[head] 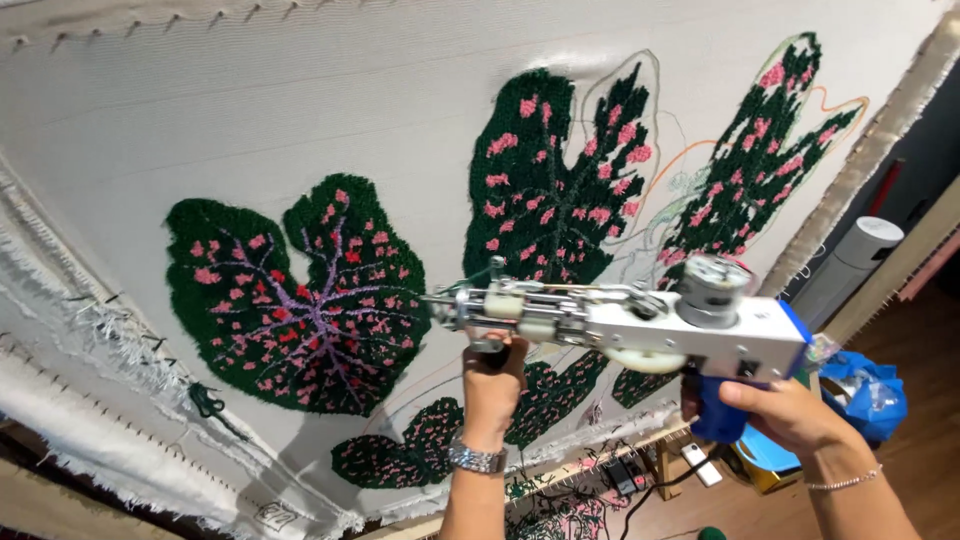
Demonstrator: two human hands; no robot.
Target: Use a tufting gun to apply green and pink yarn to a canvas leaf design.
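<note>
I hold a white and blue tufting gun (640, 322) in front of a white cloth (330, 110) stretched on a frame. My left hand (493, 385) grips the gun's front handle from below and wears a metal watch. My right hand (785, 412) is closed around the blue rear grip and wears a thin bracelet. The gun's needle tip points left, close to a dark green tufted leaf with pink spots and purple veins (300, 295). Two taller green leaves with pink spots (555, 185) (755, 155) sit further right, partly only outlined in coloured lines.
The wooden frame edge (880, 140) with frayed cloth runs along the right. Below it are a blue bag (868, 390), a white cylinder (850, 265), cables and a power strip (620, 475) on a wooden floor. Frayed white fabric edges (90, 330) hang at the left.
</note>
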